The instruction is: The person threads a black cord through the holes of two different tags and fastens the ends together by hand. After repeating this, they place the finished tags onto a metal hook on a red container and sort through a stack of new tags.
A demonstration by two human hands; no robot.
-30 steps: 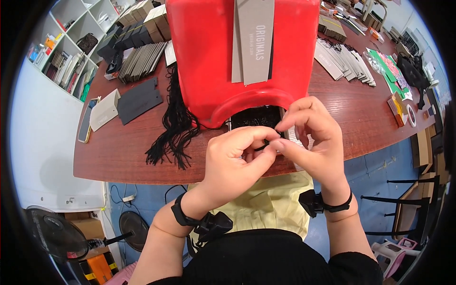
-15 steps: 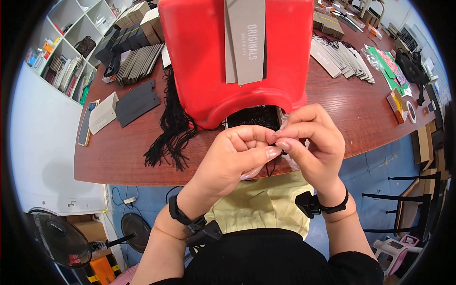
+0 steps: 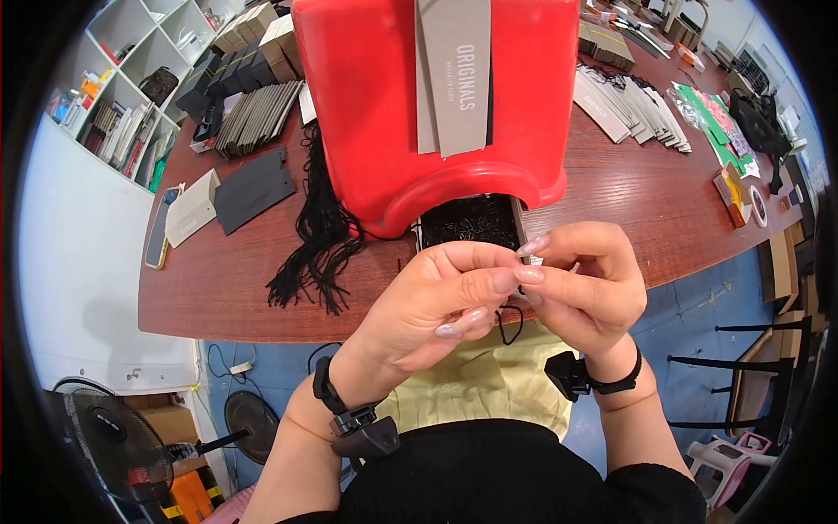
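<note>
My left hand point(image 3: 432, 301) and my right hand point(image 3: 587, 281) meet above the table's front edge, thumbs and fingertips pinched together. A thin black cord point(image 3: 518, 332) hangs in a small loop below the fingertips; its upper part is hidden between them. Just beyond stands a red plastic stool point(image 3: 371, 113), with a few grey cardboard tags point(image 3: 456, 96) lying on it. Under its arched opening sits a box of small black pieces point(image 3: 470, 220), too fine to make out. To the left of the stool, a bundle of black cords point(image 3: 316, 240) spreads over the table.
On the brown table point(image 3: 218, 301) at left lie a phone point(image 3: 160, 231), a beige card point(image 3: 192, 210) and a dark card point(image 3: 253, 192). A row of grey tags point(image 3: 255, 120) stands behind them. More corded tags point(image 3: 624, 109) and a tape roll point(image 3: 757, 206) are at right.
My right hand has shifted slightly down and right, its fingers now straighter at the pinch. The black cord loop shows more below my hands.
</note>
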